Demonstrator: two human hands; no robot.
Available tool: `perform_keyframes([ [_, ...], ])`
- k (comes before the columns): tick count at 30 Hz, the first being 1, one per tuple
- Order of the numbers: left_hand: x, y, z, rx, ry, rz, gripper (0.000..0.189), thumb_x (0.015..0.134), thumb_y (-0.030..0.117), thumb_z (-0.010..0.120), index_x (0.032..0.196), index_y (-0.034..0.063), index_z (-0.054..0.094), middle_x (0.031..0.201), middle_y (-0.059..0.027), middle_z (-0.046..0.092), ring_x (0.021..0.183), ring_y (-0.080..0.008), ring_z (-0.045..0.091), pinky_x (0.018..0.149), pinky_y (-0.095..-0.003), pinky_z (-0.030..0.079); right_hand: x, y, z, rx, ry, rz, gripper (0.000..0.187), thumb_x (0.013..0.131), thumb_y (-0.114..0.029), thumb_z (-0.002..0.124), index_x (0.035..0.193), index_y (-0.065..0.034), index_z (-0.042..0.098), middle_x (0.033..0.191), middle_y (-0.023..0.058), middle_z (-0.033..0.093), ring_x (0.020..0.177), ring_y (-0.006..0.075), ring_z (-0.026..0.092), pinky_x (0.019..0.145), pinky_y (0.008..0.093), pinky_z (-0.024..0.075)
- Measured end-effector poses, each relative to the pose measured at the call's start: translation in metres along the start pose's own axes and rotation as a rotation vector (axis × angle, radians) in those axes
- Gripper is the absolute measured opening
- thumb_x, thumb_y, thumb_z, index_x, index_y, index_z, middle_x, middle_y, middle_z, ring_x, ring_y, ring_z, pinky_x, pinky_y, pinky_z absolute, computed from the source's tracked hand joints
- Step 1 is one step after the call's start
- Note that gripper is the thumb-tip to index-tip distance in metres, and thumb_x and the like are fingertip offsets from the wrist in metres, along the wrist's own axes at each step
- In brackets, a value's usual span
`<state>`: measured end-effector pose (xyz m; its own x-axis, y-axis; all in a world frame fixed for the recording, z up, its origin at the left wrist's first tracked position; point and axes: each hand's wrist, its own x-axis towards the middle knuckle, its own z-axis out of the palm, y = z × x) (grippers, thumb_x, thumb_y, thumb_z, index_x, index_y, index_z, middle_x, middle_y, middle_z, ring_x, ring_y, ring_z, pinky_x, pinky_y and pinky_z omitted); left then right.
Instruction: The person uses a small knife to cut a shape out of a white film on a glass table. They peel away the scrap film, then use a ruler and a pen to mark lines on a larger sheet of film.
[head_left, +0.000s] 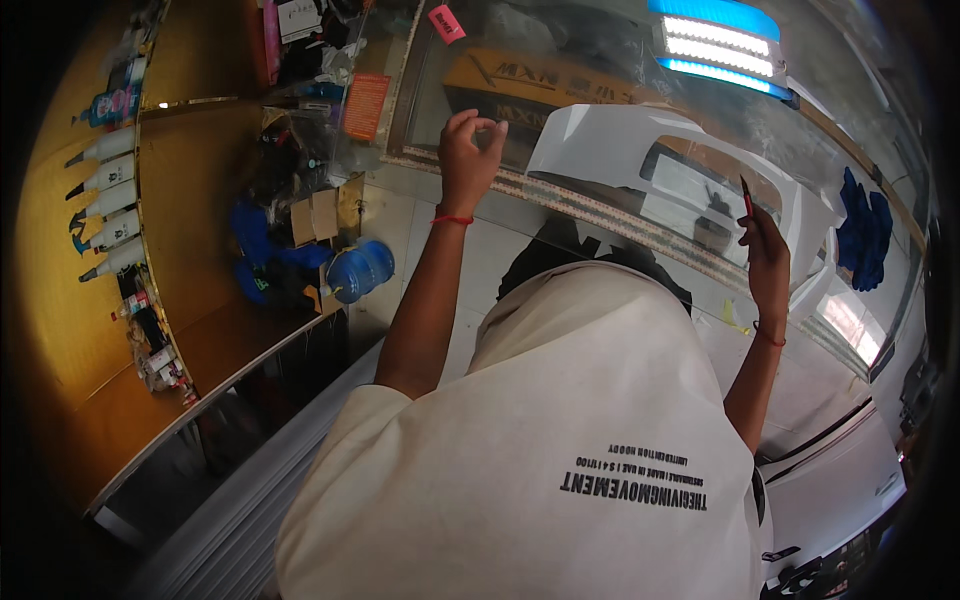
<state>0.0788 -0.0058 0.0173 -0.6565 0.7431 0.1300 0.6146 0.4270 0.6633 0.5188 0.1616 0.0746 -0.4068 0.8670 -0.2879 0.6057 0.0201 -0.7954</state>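
Note:
My left hand (471, 154) is raised over the near edge of a glass-topped counter (420, 161), thumb and forefinger curled close together; no object shows between them. In my right hand (766, 255) is a slim red-and-black pointed tool (746, 196), its dark tip up, above the right part of a white moulded panel (592, 139). That panel looks like a vehicle body part, has a large opening, and lies on the glass between my hands. Dark blue gloves (862, 229) lie to its right. A lit LED lamp (716, 49) stands beyond the panel.
Yellow-orange boxes (525, 75) show through the glass, and a pink tag (447, 25) lies on top. At left, wooden shelving (217, 225) holds several spray and squeeze bottles (112, 176). A blue water jug (361, 270) is beside cartons. A white car door (832, 487) shows lower right.

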Motion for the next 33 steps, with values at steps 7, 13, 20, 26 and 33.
perform_keyframes([
  [7,0.118,-0.059,-0.022,-0.091,-0.027,-0.069,0.056,0.087,0.032,0.081,0.131,0.0034,0.063,0.127,-0.0159,0.065,0.11,-0.0305,0.064,0.093,-0.0442,0.054,-0.043,-0.043,0.065,0.232,0.044,0.098,0.031,0.109,-0.021,0.056,0.127,0.0007,0.067,0.08,-0.0063,0.053,0.07,0.0019,0.04,0.061,0.0194,0.0316],
  [13,0.231,-0.106,-0.023,0.309,-0.202,0.38,0.107,0.072,0.052,0.09,0.158,0.0124,0.041,0.163,-0.0204,0.036,0.148,-0.0376,0.039,0.117,-0.047,0.041,-0.054,-0.086,0.103,0.404,0.112,0.165,0.025,0.108,-0.018,0.056,0.121,-0.0006,0.07,0.077,-0.0056,0.053,0.066,0.0024,0.043,0.058,0.0198,0.0337],
  [20,0.254,-0.116,-0.022,0.186,-0.274,0.518,0.085,0.076,0.044,0.091,0.145,0.0066,0.057,0.148,-0.0178,0.056,0.137,-0.0351,0.053,0.112,-0.0454,0.045,-0.058,-0.119,0.134,0.743,0.081,0.272,0.025,0.109,-0.017,0.054,0.117,-0.0009,0.071,0.072,-0.0047,0.051,0.057,0.0023,0.038,0.05,0.0207,0.0271],
  [26,0.127,0.027,-0.042,-0.397,-0.501,0.416,0.03,0.093,0.022,0.078,0.114,-0.0003,0.074,0.121,-0.0134,0.072,0.114,-0.0257,0.068,0.102,-0.036,0.05,-0.051,-0.151,0.147,0.972,0.06,0.345,0.039,0.11,-0.035,0.052,0.099,-0.0031,0.071,0.064,-0.006,0.04,0.053,0.0035,0.03,0.048,0.022,0.0216],
  [33,0.038,0.116,-0.041,-1.068,-1.05,0.057,0.038,0.106,0.023,0.06,0.133,-0.0027,0.065,0.128,-0.0125,0.07,0.121,-0.0204,0.063,0.106,-0.0341,0.047,-0.015,-0.216,0.161,1.026,-0.084,0.227,0.038,0.111,-0.033,0.054,0.088,-0.0055,0.066,0.066,-0.0086,0.039,0.057,0.0023,0.029,0.05,0.0234,0.0212],
])
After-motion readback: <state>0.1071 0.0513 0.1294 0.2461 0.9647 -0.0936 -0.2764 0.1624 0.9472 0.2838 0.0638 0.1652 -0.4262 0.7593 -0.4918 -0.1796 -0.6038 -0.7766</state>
